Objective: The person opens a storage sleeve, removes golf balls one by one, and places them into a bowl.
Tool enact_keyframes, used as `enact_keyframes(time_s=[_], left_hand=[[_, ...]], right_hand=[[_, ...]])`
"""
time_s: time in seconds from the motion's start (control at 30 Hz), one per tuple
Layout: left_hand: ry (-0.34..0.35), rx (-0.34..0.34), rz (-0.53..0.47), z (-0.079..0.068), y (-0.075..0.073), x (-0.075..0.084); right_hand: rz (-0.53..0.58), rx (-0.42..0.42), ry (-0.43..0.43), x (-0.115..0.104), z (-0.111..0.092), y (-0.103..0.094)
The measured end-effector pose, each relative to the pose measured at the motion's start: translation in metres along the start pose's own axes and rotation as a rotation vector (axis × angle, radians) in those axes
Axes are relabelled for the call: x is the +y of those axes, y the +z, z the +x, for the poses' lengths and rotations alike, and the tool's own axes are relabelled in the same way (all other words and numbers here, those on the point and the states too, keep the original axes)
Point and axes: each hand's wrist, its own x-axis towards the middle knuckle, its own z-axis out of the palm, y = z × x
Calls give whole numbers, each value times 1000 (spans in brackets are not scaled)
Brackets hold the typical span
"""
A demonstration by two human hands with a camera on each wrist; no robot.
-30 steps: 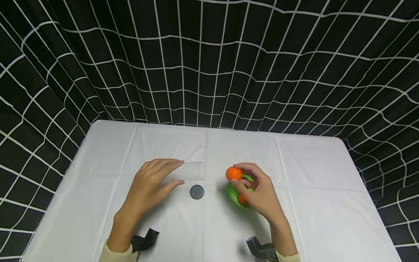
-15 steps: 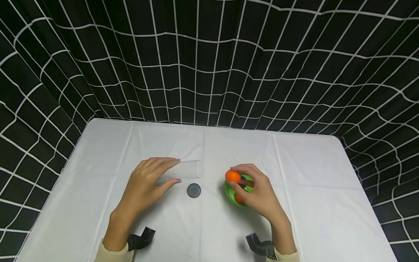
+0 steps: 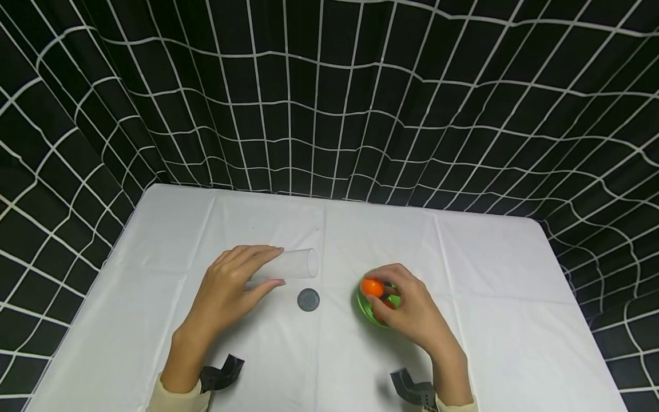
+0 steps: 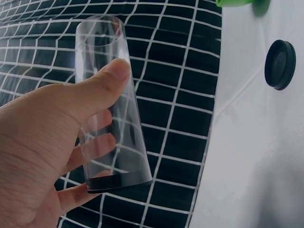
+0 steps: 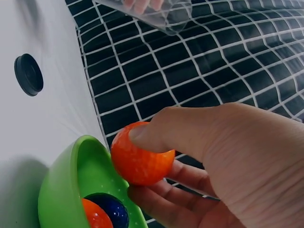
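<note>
My left hand (image 3: 231,286) grips a clear plastic tube (image 3: 298,264), thumb on one side and fingers on the other. In the head view the tube lies sideways, its rim pointing right. A black cap (image 4: 118,182) closes its other end. My right hand (image 3: 414,306) pinches an orange ball (image 5: 142,156) between thumb and fingers, just over the rim of a green bowl (image 5: 59,190). Inside the bowl sit another orange ball (image 5: 96,216) and a dark blue ball (image 5: 115,210), partly hidden. A loose dark round lid (image 3: 308,300) lies on the table between the hands.
A white cloth covers the table (image 3: 494,320). Behind it and at both sides hangs a black curtain with white netting (image 3: 329,103). Each wrist carries a dark bracket, the left one (image 3: 223,375) and the right one (image 3: 409,389).
My right hand has lowered the orange ball a little, from beside the bowl's far rim to over the bowl. My left hand keeps its grip on the tube, and the head view shifts slightly.
</note>
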Motion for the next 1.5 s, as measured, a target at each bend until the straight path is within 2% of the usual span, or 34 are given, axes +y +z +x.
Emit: enact_keyframes(time_s=[0.13, 0.4, 0.77, 1.23, 1.5], left_hand=[[-3, -3, 0, -1, 0, 0], [-1, -2, 10, 1, -1, 0], [-31, -11, -8, -1, 0, -1], [-112, -28, -91, -3, 7, -9], [-218, -21, -199, -5, 0, -17]], right_hand=[[-24, -17, 10, 0, 0, 1], [-107, -10, -41, -1, 1, 2], [-178, 70, 18, 2, -4, -8], [-171, 95, 22, 3, -7, -15], [-149, 143, -17, 5, -8, -20]])
